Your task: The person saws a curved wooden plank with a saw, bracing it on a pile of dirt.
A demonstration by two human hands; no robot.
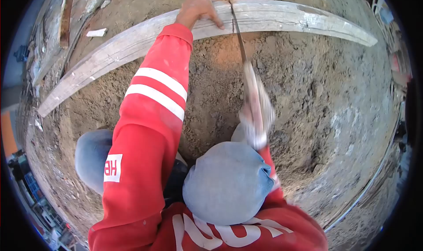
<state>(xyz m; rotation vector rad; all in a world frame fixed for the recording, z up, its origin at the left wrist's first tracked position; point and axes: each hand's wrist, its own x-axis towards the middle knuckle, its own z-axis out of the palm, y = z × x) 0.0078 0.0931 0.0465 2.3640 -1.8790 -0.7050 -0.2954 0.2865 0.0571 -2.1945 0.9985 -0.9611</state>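
A long pale wooden plank (282,16) lies across the ground in front of me, looking curved in this wide view. My left hand (200,9) grips it just left of the saw, thumb out on top and the other fingers largely hidden toward the far edge. A handsaw (240,39) crosses the plank, its thin dark blade standing in a narrow cut. Closed around the saw's handle end, my right hand (252,112) is smeared by motion beside my raised knee. The handle is too blurred to make out its shape.
Bare, lumpy soil (308,88) surrounds the plank. A brown wood strip (66,19) and a white fragment (97,32) lie at the upper left. My denim-covered knee (227,180) rises between my arms. A pale pipe or cord (365,191) runs along the right side.
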